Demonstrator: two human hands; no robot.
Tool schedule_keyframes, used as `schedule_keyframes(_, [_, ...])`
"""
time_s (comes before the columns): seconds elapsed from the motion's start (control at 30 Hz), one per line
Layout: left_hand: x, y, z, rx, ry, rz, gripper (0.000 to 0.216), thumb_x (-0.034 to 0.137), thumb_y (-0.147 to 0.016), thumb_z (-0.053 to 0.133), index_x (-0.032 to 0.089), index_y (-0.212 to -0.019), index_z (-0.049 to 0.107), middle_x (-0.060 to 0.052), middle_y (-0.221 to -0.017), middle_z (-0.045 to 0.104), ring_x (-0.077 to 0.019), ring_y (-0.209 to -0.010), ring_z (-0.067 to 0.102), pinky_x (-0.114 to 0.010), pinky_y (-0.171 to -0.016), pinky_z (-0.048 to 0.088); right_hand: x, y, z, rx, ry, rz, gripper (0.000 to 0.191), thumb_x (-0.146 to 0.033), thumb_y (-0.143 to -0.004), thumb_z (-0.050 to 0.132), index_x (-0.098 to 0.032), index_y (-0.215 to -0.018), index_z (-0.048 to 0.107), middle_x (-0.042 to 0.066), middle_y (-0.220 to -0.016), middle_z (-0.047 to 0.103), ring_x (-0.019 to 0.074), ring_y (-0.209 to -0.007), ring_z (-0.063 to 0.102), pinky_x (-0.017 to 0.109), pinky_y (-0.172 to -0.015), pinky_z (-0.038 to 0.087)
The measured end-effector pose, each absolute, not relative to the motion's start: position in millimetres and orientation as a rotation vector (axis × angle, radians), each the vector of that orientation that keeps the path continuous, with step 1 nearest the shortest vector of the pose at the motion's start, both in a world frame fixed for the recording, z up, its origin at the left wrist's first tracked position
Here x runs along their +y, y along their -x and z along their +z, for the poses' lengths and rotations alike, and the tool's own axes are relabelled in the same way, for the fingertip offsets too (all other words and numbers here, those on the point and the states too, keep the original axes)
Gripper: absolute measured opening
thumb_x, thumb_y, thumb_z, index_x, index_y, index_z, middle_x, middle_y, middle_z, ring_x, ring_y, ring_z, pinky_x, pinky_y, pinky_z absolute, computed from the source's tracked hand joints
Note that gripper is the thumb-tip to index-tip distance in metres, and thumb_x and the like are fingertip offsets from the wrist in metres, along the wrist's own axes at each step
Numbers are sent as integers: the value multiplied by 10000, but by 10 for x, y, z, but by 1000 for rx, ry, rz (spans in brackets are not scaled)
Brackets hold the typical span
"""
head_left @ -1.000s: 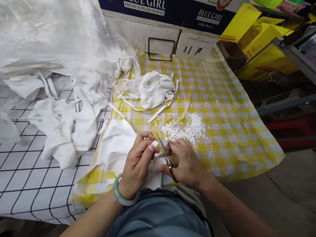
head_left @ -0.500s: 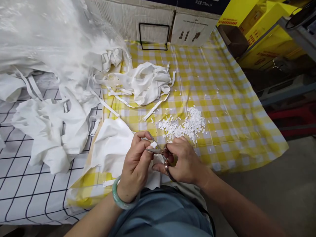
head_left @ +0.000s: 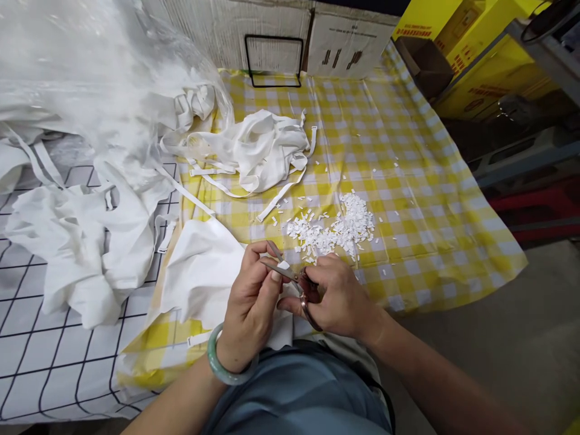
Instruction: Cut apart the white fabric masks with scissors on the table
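Note:
My left hand (head_left: 249, 311), a green bangle at its wrist, pinches a white strap whose tip (head_left: 283, 264) pokes out past the fingertips. In my right hand (head_left: 344, 302) is a pair of scissors (head_left: 288, 273), thumb and fingers through its loops. Its blades are partly apart, with the strap tip between them. Under and beside my left hand spreads a white cloth garment (head_left: 199, 260) with thin straps, partly hidden by the hand. Just beyond my right hand lies a heap of small white clippings (head_left: 356, 220).
Another white garment (head_left: 272, 148) with straps lies farther back on the yellow checked cloth (head_left: 430, 211). More white garments (head_left: 81, 241) and a clear plastic bag (head_left: 90, 72) fill the left. A black wire stand (head_left: 274, 84) stands before cardboard boxes (head_left: 348, 45).
The scissor blades have drawn closer together around the strap tip. Both hands stay nearly in place, while the view has shifted slightly.

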State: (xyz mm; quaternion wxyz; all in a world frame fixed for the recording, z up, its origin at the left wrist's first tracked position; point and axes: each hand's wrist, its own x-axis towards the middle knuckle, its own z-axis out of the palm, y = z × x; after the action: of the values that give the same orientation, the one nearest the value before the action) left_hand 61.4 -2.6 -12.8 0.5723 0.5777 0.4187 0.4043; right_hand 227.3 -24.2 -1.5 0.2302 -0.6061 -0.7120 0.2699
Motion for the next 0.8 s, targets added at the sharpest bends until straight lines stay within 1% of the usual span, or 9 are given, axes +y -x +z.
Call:
schedule_keyframes(0.13, [18,-674,-93,955,-1458,941,265,260,-992,441,191,-772,572,-75,-994,495,-219,-1028,468,-337,-895,420,-304,-2335,-59,-1905,1715,742,484,-549,-775,706,-187,-528,500,-4,-527,538,126,-567,467,268,-619,328])
schedule_keyframes(0.27, [105,-786,-92,924,-1551,900,297,254,-993,432,190,-732,558,-80,-936,509,-221,-1051,462,-326,-889,420,-387,-2399,-103,-1819,1817,750,504,-551,-793,688,-184,-506,493,0,-517,531,115,-546,448,260,-568,295])
schedule_keyframes(0.43, [122,-915,-153,915,-1588,846,290,257,-987,440,187,-738,571,-91,-958,542,-225,-1096,488,-333,-920,438,-428,-2517,-159,-1559,1970,978,510,-571,-771,694,-185,-492,510,-37,-452,461,85,-458,362,239,-476,257])
schedule_keyframes(0.5, [129,-840,-109,868,-1669,735,273,259,-984,444,185,-767,592,-104,-1013,574,-229,-1117,515,-335,-934,450,-420,-2582,-184,-1454,1970,1005,482,-581,-752,705,-188,-529,538,-44,-462,456,89,-466,374,230,-469,283])
schedule_keyframes(0.6, [272,-513,22,887,-1868,570,191,252,-964,481,196,-849,623,-119,-1198,589,-239,-1151,547,-351,-980,442,-390,-2645,-216,-1406,1909,962,437,-586,-769,686,-187,-625,585,-10,-575,546,125,-557,477,238,-514,366])
schedule_keyframes(0.63, [372,-366,58,959,-1942,578,176,238,-959,477,199,-868,622,-121,-1231,583,-245,-1155,551,-366,-992,435,-375,-2644,-221,-1420,1880,957,435,-593,-769,683,-188,-644,585,1,-606,558,136,-582,496,243,-524,384])
schedule_keyframes(0.7, [649,-75,76,1162,-2113,669,180,183,-938,439,198,-895,613,-134,-1220,576,-271,-1163,538,-430,-1011,418,-336,-2600,-213,-1467,1834,946,430,-605,-746,700,-196,-708,572,3,-648,553,144,-595,500,254,-531,411])
schedule_keyframes(0.73, [816,44,52,1246,-2236,696,175,151,-903,446,190,-929,614,-146,-1206,568,-296,-1173,519,-480,-1018,405,-313,-2557,-199,-1498,1809,933,430,-604,-733,712,-201,-755,561,-1,-667,547,144,-597,499,259,-536,425])
schedule_keyframes(0.8, [1158,191,-50,1260,-2448,629,261,94,-806,482,174,-1012,620,-169,-1220,550,-345,-1187,475,-573,-1015,379,-254,-2435,-162,-1559,1754,903,426,-578,-736,717,-212,-841,526,1,-716,552,150,-624,512,272,-573,456])
